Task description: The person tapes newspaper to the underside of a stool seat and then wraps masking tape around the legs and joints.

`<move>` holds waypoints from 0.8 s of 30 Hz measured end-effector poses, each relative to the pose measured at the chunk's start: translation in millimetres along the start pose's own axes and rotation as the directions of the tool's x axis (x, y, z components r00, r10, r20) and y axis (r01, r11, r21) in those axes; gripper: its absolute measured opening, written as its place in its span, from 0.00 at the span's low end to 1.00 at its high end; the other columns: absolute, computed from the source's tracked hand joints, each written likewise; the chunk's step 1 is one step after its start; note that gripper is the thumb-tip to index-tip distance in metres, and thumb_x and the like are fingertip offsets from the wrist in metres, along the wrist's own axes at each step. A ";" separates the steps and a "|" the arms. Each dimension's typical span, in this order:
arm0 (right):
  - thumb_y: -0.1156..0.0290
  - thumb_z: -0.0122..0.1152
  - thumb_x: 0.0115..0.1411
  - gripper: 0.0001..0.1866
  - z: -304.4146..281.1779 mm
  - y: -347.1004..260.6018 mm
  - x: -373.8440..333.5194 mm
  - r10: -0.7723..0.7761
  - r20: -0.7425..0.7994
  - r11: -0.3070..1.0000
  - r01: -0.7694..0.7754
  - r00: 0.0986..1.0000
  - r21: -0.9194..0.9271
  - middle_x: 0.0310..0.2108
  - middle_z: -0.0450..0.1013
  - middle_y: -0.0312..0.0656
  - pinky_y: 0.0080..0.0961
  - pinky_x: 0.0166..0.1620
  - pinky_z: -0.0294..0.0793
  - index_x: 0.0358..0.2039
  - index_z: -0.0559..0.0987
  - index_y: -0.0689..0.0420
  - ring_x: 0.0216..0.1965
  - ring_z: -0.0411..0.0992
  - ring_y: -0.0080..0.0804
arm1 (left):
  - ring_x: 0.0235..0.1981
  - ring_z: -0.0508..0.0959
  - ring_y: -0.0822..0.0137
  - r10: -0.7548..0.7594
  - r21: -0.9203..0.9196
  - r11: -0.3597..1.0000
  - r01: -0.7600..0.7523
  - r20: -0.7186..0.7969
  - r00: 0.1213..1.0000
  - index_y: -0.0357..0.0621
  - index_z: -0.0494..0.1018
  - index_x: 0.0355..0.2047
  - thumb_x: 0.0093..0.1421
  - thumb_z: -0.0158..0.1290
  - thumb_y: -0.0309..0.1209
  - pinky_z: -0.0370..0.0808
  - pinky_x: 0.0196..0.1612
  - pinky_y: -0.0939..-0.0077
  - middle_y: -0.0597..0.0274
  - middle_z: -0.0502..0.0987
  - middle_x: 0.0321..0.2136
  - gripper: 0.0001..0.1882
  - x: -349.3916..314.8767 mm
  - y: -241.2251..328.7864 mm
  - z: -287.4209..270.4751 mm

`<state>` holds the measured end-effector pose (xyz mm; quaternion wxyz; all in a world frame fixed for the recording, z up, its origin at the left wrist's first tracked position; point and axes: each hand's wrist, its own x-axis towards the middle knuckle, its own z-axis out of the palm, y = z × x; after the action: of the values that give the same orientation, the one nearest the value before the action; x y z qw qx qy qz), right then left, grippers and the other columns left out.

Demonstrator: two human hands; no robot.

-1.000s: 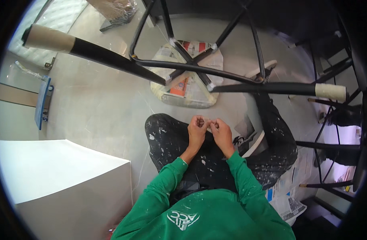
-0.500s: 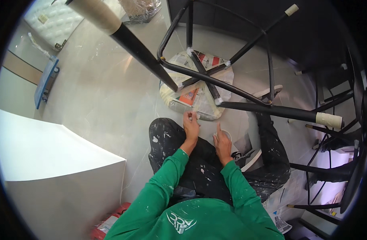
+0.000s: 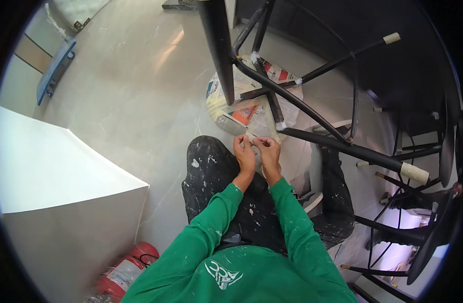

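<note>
An upturned stool stands in front of me, its round seat (image 3: 224, 117) wrapped in newspaper and masking tape. Its black legs (image 3: 342, 146) point up and outward, joined by a foot ring. One visible leg tip carries a wrap of cream tape (image 3: 415, 173). At the seat's near edge, my left hand (image 3: 245, 157) and my right hand (image 3: 269, 154) meet with pinched fingers. Between their fingertips is a small pale strip that looks like masking tape (image 3: 250, 136). Whatever lies behind the right palm is mostly hidden.
More black stools (image 3: 413, 146) crowd the right side. A white box-like panel (image 3: 64, 171) stands at left, with a red fire extinguisher (image 3: 128, 272) near its base. A blue wheeled trolley (image 3: 55, 70) leans at the far left. My paint-spotted knee (image 3: 208, 166) is beside the seat.
My right hand has moved up and left to join the left at the fingertips. The round white roll seen by the right hand earlier is now hidden. The view has shifted.
</note>
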<state>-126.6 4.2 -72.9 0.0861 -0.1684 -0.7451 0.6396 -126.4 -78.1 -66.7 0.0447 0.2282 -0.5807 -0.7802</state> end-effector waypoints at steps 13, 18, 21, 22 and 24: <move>0.71 0.71 0.56 0.08 5.0 -26.0 58.1 -0.319 0.282 0.846 0.406 0.905 -0.347 0.35 0.78 0.48 0.36 0.45 0.75 0.31 0.82 0.62 0.38 0.78 0.43 | 0.42 0.80 0.63 -0.032 0.093 0.994 0.064 -0.310 0.950 0.33 0.74 0.52 0.67 0.60 0.39 0.76 0.46 0.70 0.50 0.79 0.45 0.22 23.3 -10.2 5.0; 0.69 0.73 0.52 0.09 -0.5 -37.5 88.0 -0.311 0.571 0.658 0.606 0.759 -0.447 0.36 0.78 0.49 0.40 0.48 0.73 0.31 0.82 0.60 0.42 0.75 0.50 | 0.39 0.81 0.64 0.018 0.165 0.986 0.017 -0.205 0.979 0.31 0.77 0.47 0.64 0.64 0.37 0.77 0.45 0.70 0.52 0.82 0.39 0.21 30.9 -19.1 -0.3; 0.69 0.73 0.52 0.09 25.1 -49.7 99.8 -0.289 0.679 0.646 0.661 0.675 -0.382 0.37 0.78 0.49 0.41 0.48 0.72 0.29 0.82 0.58 0.43 0.74 0.50 | 0.36 0.80 0.67 0.048 0.158 0.987 -0.005 -0.275 0.960 0.31 0.79 0.43 0.63 0.64 0.35 0.77 0.42 0.72 0.56 0.82 0.34 0.17 63.6 -43.3 -18.4; 0.69 0.73 0.52 0.08 19.3 -44.9 105.2 -0.267 0.690 0.650 0.654 0.673 -0.387 0.37 0.78 0.48 0.42 0.48 0.72 0.29 0.81 0.58 0.44 0.74 0.50 | 0.35 0.80 0.69 0.011 0.114 0.993 0.020 -0.266 0.964 0.31 0.79 0.41 0.63 0.64 0.35 0.77 0.41 0.73 0.57 0.82 0.33 0.16 61.9 -47.3 -12.2; 0.69 0.73 0.52 0.08 10.1 -37.3 115.5 -0.229 0.695 0.665 0.631 0.681 -0.399 0.36 0.78 0.47 0.41 0.49 0.72 0.28 0.81 0.57 0.44 0.74 0.49 | 0.32 0.79 0.71 -0.060 0.025 0.997 0.068 -0.250 0.966 0.33 0.80 0.39 0.63 0.64 0.34 0.76 0.38 0.74 0.60 0.82 0.31 0.14 58.9 -53.3 -1.4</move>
<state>-242.5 31.9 -48.0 -0.0517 0.2132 -0.9151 0.3384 -168.0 -81.9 -134.4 0.0883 0.3439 -0.5756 -0.7367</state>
